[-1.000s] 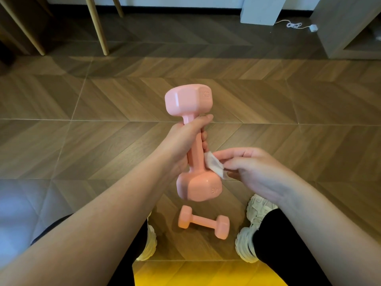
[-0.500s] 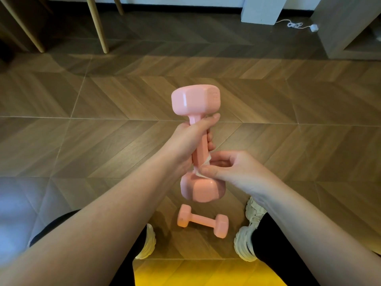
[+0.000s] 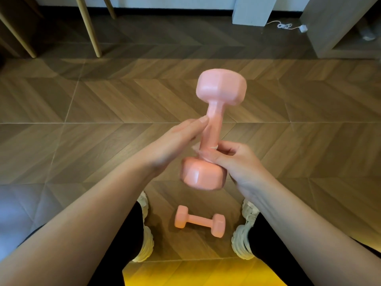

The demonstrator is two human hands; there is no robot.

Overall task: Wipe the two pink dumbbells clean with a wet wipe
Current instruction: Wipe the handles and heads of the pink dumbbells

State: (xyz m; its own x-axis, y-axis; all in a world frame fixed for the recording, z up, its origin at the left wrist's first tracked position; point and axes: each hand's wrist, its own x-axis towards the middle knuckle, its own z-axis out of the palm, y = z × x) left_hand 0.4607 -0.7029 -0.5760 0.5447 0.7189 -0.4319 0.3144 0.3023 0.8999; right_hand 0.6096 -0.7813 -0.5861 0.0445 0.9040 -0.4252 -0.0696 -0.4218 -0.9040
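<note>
The glossy pink hex-ended dumbbell point(image 3: 213, 122), upright in mid-air, may slip: only the right hand point(image 3: 233, 159) grips its handle, through a wet white wipe point(image 3: 214, 147), while the straight-fingered left hand point(image 3: 175, 143) merely touches it.

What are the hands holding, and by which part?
The right hand grips the raised pink dumbbell low on its handle, through a white wet wipe; the left hand only touches the handle, fingers straight.
</note>
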